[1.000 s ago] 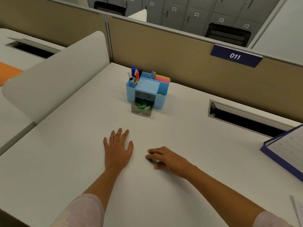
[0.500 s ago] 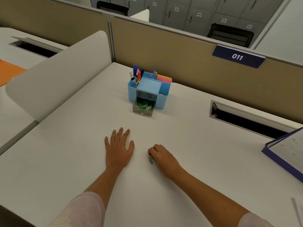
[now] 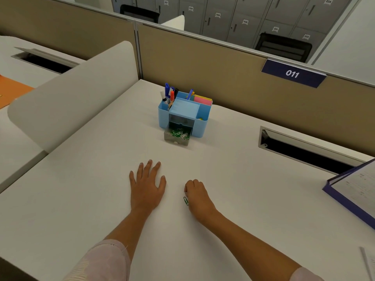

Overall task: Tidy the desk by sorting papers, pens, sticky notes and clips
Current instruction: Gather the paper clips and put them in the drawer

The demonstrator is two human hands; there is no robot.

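Observation:
My left hand [image 3: 147, 184] lies flat on the white desk [image 3: 81, 199], fingers spread, holding nothing. My right hand [image 3: 197, 196] rests beside it with fingers curled under. A green paper clip [image 3: 185, 200] lies on the desk touching its thumb side, and something small and pale shows at the fingertips. Further back stands a blue desk organiser [image 3: 183, 114] holding pens [image 3: 169, 94] and pink and yellow sticky notes [image 3: 203, 99]. Its small grey drawer [image 3: 177, 136] is pulled out, with several green and white clips inside.
A blue folder with papers [image 3: 357, 189] lies at the right edge. A cable slot [image 3: 304, 151] opens in the desk at the back right. A beige partition with a "011" sign [image 3: 292, 74] closes the back. A white divider [image 3: 71, 94] stands at the left.
My right hand has drawn back and curled its fingers under, uncovering the green paper clip next to it. My left hand has stayed flat in place.

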